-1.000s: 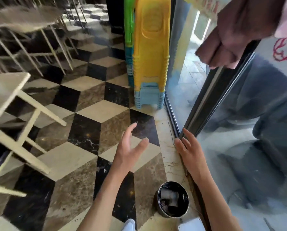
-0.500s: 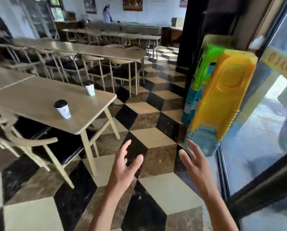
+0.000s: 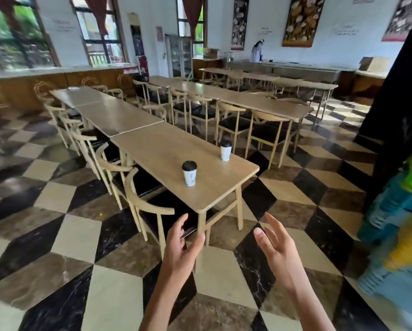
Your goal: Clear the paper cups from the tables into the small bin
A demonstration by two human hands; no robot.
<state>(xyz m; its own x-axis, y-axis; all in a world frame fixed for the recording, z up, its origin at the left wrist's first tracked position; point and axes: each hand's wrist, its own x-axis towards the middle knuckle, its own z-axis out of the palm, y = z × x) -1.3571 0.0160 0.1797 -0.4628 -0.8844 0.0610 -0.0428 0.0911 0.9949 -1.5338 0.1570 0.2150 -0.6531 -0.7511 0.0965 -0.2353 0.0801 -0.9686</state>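
- Fingers spread and empty on my left hand [image 3: 179, 244] and right hand [image 3: 275, 244], both short of the surface [image 3: 157, 151].
- Near lidded paper cup [image 3: 189, 173] stands mid-surface; far lidded paper cup [image 3: 225, 150] sits close to the right edge, so a careless reach could knock it off.
- Leftover liquid could spill under a hard squeeze.
- Small bin isn't in view; I risk carrying blind.

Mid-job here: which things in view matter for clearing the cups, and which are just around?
Job:
near cup
far cup
table both stand on
left hand, empty
right hand, empty
Bin: not in view.

Just around:
chairs
stacked plastic stools
other tables
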